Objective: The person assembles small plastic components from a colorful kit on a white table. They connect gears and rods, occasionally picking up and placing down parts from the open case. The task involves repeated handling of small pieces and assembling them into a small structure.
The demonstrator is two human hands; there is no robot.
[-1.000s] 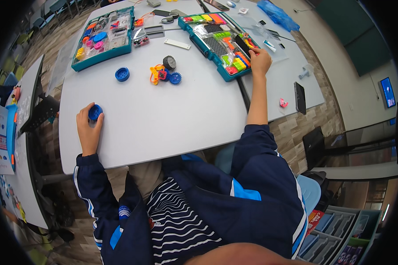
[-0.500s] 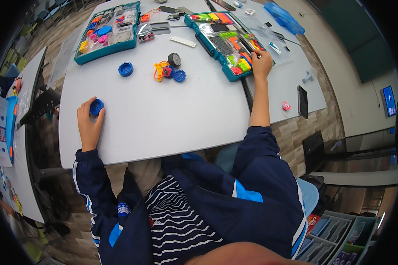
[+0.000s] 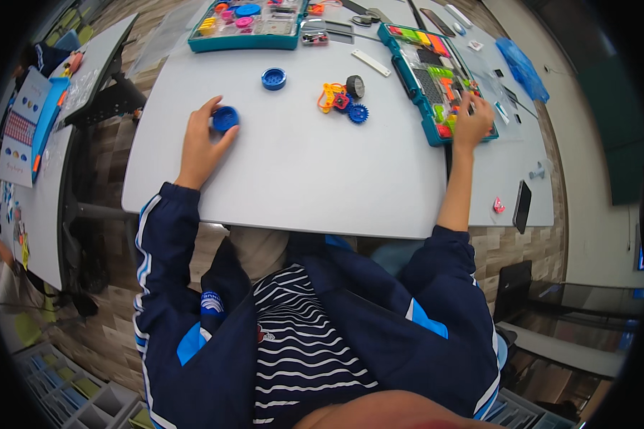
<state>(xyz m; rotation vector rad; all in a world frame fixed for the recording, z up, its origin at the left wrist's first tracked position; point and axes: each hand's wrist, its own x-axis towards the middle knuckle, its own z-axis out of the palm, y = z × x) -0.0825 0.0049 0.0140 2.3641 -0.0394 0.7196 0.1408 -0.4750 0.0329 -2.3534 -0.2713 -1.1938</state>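
My left hand (image 3: 202,146) rests on the white table (image 3: 293,171), its thumb and fingers curled round the sides of a blue round wheel hub (image 3: 226,119). A second blue wheel hub (image 3: 273,79) lies just beyond it, untouched. My right hand (image 3: 474,123) is over the near right part of a teal case (image 3: 416,100) of sorted, colourful building pieces. Its fingers are bent together in a pinch; whatever is between them is too small to make out. Between my hands, farther back, sits a small assembly (image 3: 342,101) of yellow, red and blue parts with a black-tyred wheel.
Another teal parts case (image 3: 243,44) stands at the far left, beside a small clear box (image 3: 314,33). A white strip (image 3: 371,62) lies between the cases. On the right table are a phone (image 3: 522,206), a pink wrapper (image 3: 498,206) and a blue plastic bag (image 3: 524,70).
The whole view has shifted, so the table things appear farther right and higher. My right hand's fingers have lifted slightly over the case. My left hand stays round the blue wheel hub.
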